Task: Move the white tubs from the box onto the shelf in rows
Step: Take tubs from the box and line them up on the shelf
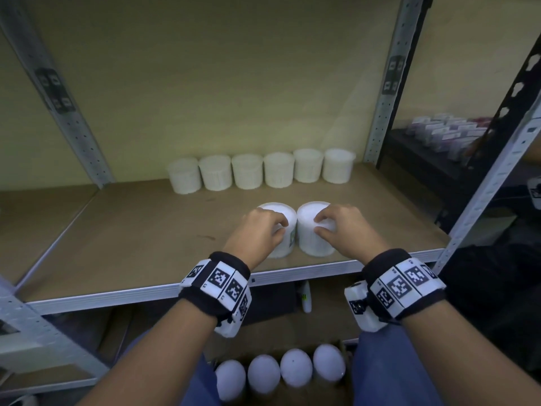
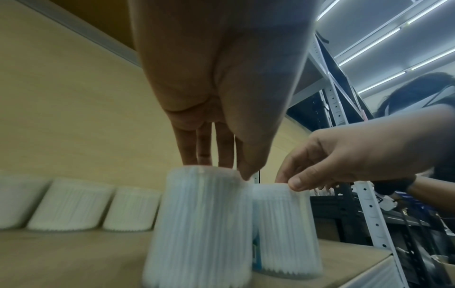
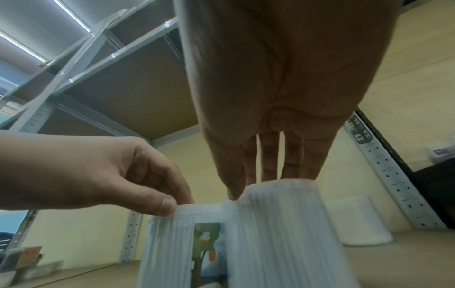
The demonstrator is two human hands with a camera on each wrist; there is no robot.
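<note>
Two white ribbed tubs stand side by side, touching, near the front of the shelf board (image 1: 131,244). My left hand (image 1: 279,227) grips the left tub (image 1: 288,218) from above, thumb and fingers pinching its top rim, as the left wrist view shows on the tub (image 2: 202,224) under the hand (image 2: 221,168). In the same way my right hand (image 1: 320,225) grips the right tub (image 1: 307,238), seen close in the right wrist view as tub (image 3: 283,233) and hand (image 3: 258,187). The left tub carries a colourful label (image 3: 204,245). Several tubs (image 1: 260,171) form a row at the back.
A cardboard box with several white tubs (image 1: 278,373) sits below, between my forearms. Grey perforated uprights (image 1: 380,112) frame the bay. A dark rack with small packages (image 1: 450,133) stands to the right. Bare board lies left of the two tubs and in front of the back row.
</note>
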